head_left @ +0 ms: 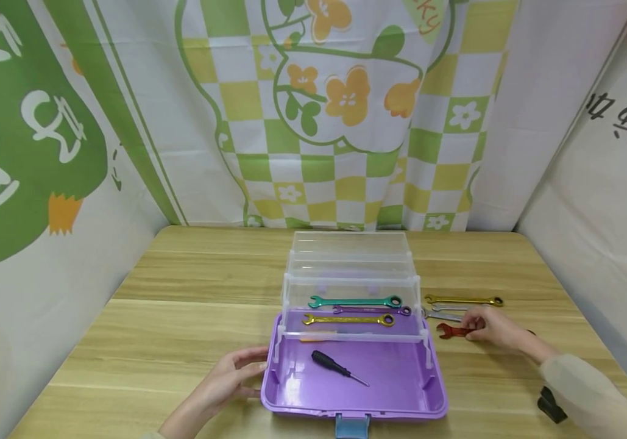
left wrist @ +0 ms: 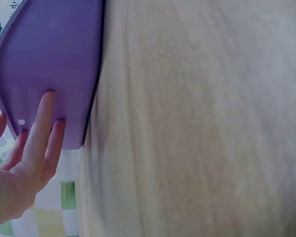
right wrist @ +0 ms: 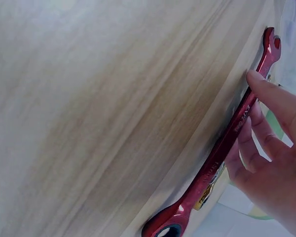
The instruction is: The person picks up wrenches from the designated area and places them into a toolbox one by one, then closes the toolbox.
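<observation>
In the head view, my right hand pinches a red combination wrench on the right side of the table. The right wrist view shows the red wrench between thumb and fingers, its ratchet ring end nearest the camera. My left hand touches the left side of an opened purple toolbox. Extended fingers rest against its outer wall in the left wrist view. Inside the box lies a black-handled screwdriver. A green wrench, a purple wrench and a gold wrench lie on the clear tiered tray.
Beyond my right hand lie another gold wrench and silver wrenches. A black object sits near my right forearm. The box's blue latch hangs at the front. Printed curtains enclose the wooden table.
</observation>
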Demonstrator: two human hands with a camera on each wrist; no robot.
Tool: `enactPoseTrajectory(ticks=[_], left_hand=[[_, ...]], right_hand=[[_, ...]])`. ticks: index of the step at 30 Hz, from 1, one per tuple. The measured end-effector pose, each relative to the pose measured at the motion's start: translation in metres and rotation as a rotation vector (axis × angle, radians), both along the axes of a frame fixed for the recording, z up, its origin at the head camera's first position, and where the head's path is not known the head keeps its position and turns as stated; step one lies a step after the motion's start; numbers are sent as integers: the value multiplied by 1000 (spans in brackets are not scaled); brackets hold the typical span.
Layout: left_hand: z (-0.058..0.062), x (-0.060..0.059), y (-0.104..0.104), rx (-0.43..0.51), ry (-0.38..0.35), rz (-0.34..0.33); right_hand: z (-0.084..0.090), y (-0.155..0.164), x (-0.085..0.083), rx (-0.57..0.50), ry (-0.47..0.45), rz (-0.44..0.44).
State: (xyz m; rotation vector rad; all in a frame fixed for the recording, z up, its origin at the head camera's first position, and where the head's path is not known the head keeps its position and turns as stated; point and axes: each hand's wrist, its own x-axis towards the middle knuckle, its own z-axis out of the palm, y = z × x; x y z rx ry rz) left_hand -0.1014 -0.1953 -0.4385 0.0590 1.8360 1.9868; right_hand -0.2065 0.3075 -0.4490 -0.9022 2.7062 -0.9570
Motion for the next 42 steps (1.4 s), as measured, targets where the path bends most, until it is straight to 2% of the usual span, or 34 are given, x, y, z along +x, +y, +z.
enactPoseTrajectory(ticks=[5,19,26,31,38,42], left_hand=[[0,0,0,-7,0,5],[-2,0,1,-9,7,2],[0,0,1,-3,3,3],[0,0,1,-2,0,7],[-1,0,0,-4,-3,9],[-1,0,0,-4,-2,5]], right_hand=[[0,2,3,-63,15,25],[6,1,4,-126,-64,5],[28,-6,3,-115,3,16],[46,-13,4,-80,-44,-22],[71,-28,6,-30,30,-21],[87,-39,6,-17,27,-25]])
